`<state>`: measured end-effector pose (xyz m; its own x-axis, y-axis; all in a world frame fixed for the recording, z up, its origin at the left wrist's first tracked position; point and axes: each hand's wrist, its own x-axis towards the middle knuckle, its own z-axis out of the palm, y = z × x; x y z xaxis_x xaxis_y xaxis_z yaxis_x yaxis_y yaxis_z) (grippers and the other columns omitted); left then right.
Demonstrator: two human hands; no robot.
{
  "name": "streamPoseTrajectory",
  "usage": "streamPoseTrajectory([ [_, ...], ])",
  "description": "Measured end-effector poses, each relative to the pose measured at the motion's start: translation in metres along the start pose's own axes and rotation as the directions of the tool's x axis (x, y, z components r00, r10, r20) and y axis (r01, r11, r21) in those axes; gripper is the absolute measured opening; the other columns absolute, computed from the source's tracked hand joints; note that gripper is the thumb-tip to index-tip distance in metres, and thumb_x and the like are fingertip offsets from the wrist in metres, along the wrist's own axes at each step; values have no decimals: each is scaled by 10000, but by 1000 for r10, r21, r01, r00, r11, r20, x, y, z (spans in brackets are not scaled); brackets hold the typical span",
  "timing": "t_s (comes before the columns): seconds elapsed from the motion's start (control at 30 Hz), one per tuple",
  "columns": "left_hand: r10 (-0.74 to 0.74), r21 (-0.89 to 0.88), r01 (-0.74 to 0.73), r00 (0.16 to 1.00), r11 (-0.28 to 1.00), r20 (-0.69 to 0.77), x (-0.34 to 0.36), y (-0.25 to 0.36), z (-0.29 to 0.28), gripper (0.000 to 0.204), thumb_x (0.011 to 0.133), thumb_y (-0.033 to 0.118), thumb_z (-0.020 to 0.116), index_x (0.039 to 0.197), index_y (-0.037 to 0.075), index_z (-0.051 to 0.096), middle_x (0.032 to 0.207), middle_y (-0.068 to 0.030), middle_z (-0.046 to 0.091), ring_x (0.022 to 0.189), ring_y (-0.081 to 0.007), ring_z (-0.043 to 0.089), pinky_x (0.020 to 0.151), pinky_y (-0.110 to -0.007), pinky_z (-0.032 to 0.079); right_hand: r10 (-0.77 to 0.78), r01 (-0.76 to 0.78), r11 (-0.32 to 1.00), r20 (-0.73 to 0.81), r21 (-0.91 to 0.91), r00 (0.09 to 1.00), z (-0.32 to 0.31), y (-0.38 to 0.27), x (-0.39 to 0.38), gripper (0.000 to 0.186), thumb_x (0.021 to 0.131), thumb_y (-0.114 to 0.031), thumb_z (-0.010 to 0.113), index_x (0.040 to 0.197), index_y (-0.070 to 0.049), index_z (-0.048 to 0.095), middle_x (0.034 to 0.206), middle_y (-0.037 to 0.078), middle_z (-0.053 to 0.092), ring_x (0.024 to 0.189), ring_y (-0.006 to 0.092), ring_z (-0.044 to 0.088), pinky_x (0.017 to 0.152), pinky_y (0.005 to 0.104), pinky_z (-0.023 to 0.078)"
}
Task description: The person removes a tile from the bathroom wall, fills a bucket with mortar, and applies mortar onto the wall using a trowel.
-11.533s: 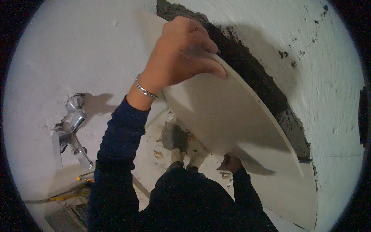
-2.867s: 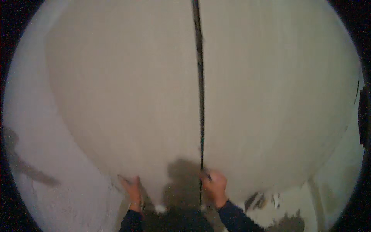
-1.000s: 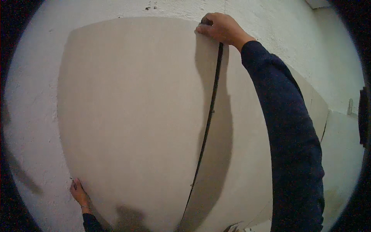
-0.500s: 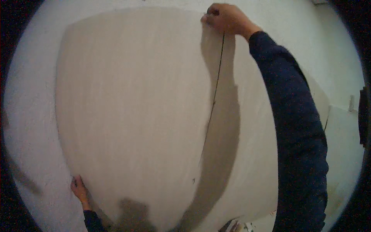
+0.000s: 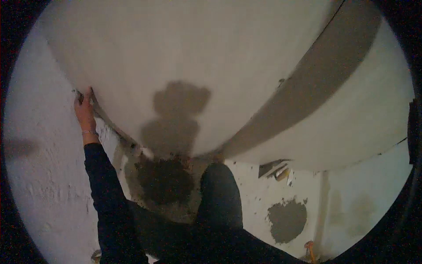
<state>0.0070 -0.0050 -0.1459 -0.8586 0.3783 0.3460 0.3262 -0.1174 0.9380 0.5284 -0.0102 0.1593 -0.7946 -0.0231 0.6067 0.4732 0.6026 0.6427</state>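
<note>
A large pale beige panel [image 5: 184, 48] fills the upper middle of the view, with a thin dark seam running down its right part. My left hand [image 5: 86, 113] is at the panel's lower left edge, its fingers closed around that edge where it meets the rough white wall. Its dark sleeve comes up from below. My right hand is outside the picture. A shadow of a head and shoulders falls on the lower middle of the panel, and a long arm-shaped shadow lies along the seam.
Below the panel is a dark, wet-looking patch [image 5: 165, 180] beside my bent knee [image 5: 220, 193]. A round grey patch [image 5: 288, 220] lies to the right. Flat scraps or tools [image 5: 274, 169], too dim to tell, sit by the panel's lower edge. An orange-handled tool [image 5: 310, 251] is at the bottom right.
The view has tilted down, showing my legs and the area below the panel. My right hand, earlier at the panel's top by the seam, has left the picture. My left hand remains at the edge.
</note>
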Motion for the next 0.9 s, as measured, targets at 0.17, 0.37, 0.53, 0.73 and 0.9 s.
streamPoseTrajectory([
  [0.17,76,177,-91,993,980,91,6,-8,-16,788,770,476,676,1258,-99,449,1244,-177,516,1120,-262,485,928,-336,388,43,-93,967,205,239,978,16,-83,-80,430,843,-401,567,1078,-44,614,1009,151,639,916,289,608,831,401,477],
  [0.37,100,149,-115,990,982,102,22,-20,-30,777,797,470,650,1276,-102,430,1304,-188,472,1198,-269,440,983,-340,350,96,-186,918,258,351,961,29,-124,-122,435,847,-409,553,1085,-49,608,1016,145,634,917,286,602,831,402,474],
  [0.53,96,156,-109,991,982,93,21,-16,-22,777,807,424,661,1301,-109,388,1335,-183,440,1226,-266,407,993,-348,338,146,-240,886,253,397,956,38,-143,-136,440,851,-417,542,1090,-53,602,1021,141,629,917,284,597,831,402,472],
  [0.73,-31,-115,45,992,992,122,16,-17,-15,813,813,442,651,1332,-103,346,1347,-199,418,1232,-284,409,995,-357,338,448,-460,692,169,557,878,64,-183,-166,445,856,-425,528,1096,-57,596,1027,135,624,918,281,591,830,403,469],
  [0.9,23,48,-30,991,998,135,14,-12,-31,645,876,400,579,1317,-44,422,1334,-181,443,1217,-286,429,974,-360,366,687,-725,-430,716,538,125,184,-328,-224,449,860,-432,517,1102,-61,591,1032,130,620,918,278,586,830,404,466],
])
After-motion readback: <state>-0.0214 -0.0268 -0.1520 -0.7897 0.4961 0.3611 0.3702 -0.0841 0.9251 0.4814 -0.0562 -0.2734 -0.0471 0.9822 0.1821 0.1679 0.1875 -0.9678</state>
